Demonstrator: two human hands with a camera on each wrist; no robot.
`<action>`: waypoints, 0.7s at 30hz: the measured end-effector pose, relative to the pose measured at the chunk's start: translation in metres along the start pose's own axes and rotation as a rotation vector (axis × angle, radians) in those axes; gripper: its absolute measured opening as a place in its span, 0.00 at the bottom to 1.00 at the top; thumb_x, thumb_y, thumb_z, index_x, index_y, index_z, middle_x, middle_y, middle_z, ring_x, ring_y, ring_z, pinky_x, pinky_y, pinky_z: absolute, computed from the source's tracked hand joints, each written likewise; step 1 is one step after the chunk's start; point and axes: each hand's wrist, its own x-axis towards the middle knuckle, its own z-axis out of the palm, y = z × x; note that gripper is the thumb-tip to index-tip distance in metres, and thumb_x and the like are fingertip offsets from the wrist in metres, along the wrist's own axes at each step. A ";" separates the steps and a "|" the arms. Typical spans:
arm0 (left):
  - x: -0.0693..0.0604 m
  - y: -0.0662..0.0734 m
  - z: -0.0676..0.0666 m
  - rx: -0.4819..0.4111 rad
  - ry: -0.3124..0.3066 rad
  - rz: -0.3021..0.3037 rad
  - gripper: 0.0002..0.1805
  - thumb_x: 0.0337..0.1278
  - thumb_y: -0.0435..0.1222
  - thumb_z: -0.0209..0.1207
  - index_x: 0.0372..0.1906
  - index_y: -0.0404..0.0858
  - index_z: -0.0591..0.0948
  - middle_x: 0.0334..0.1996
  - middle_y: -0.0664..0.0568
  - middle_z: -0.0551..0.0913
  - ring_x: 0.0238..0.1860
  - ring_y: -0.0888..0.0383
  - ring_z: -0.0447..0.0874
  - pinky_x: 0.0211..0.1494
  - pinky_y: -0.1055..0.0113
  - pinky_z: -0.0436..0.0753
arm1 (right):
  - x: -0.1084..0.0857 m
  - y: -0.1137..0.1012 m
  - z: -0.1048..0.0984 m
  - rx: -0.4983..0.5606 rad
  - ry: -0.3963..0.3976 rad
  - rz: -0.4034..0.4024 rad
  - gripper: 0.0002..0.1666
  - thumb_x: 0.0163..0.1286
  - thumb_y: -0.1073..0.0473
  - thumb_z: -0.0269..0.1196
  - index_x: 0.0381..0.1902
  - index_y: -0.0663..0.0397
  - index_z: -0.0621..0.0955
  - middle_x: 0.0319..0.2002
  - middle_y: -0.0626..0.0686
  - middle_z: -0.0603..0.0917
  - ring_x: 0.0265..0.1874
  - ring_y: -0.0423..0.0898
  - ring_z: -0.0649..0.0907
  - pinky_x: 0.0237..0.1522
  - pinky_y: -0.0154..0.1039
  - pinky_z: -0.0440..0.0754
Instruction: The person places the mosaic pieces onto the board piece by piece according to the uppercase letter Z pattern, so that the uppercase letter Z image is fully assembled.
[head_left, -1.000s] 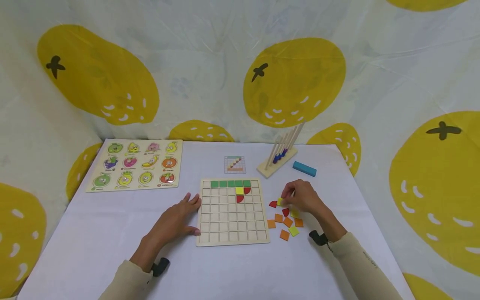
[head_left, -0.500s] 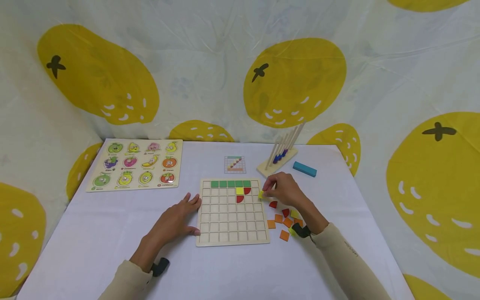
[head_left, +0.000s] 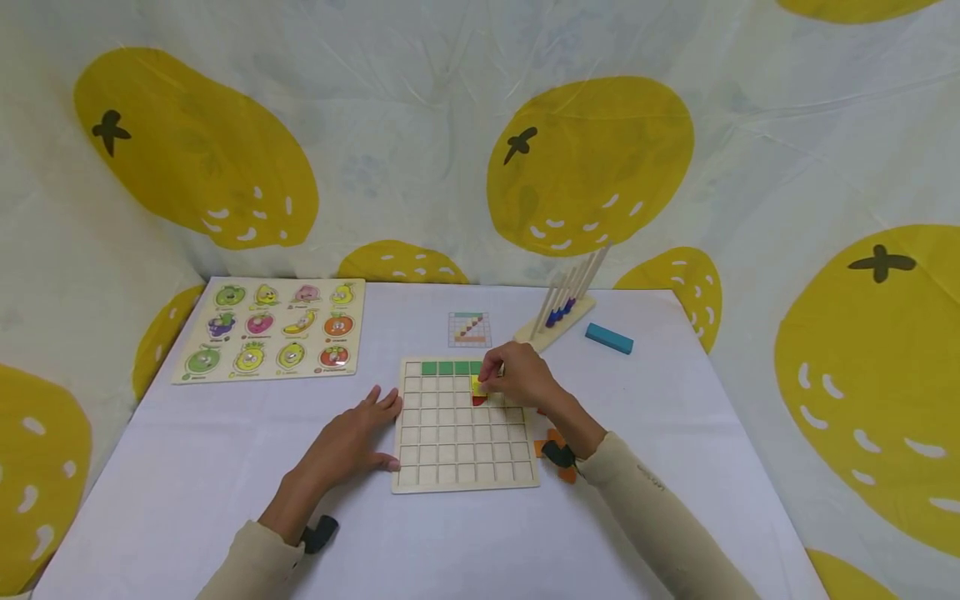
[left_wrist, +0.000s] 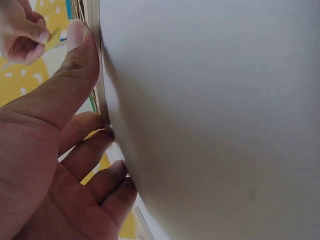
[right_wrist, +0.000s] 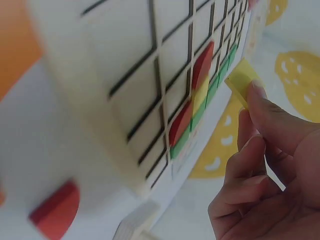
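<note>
My right hand [head_left: 517, 379] has come over the upper part of the wooden grid board [head_left: 450, 450]; half a second ago it was at the board's right edge, and before that among the loose pieces. It pinches a yellow tile [right_wrist: 241, 80] between thumb and fingers. From my right wrist I see that tile tilted and clear of the board, near a red quarter-round piece [right_wrist: 202, 65] set in the grid. My right hand now hides part of the row of green tiles [head_left: 447, 368], and my right forearm covers several of the loose orange tiles [head_left: 539, 448] that showed earlier.

My left hand [head_left: 356, 442] hasn't shifted: its fingers are spread, thumb and fingertips resting against the board's left edge.

As for writing, there are tiny captions under the pictures on the fruit board [head_left: 312, 354], too small for me to read surely. My right sleeve [head_left: 645, 500] bears a short line of dark lettering I can't make out either. The pattern card [head_left: 470, 330] beyond the board shows coloured shapes on a grid, and the blue block [head_left: 609, 337] lies beside the peg stand [head_left: 551, 333], both where they were.
</note>
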 end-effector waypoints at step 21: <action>-0.001 0.002 -0.002 -0.021 0.002 0.000 0.60 0.37 0.49 0.84 0.80 0.41 0.70 0.81 0.49 0.67 0.85 0.40 0.58 0.74 0.35 0.76 | 0.014 -0.015 0.034 -0.151 -0.055 0.020 0.10 0.62 0.57 0.80 0.27 0.40 0.87 0.27 0.39 0.84 0.30 0.41 0.81 0.34 0.39 0.78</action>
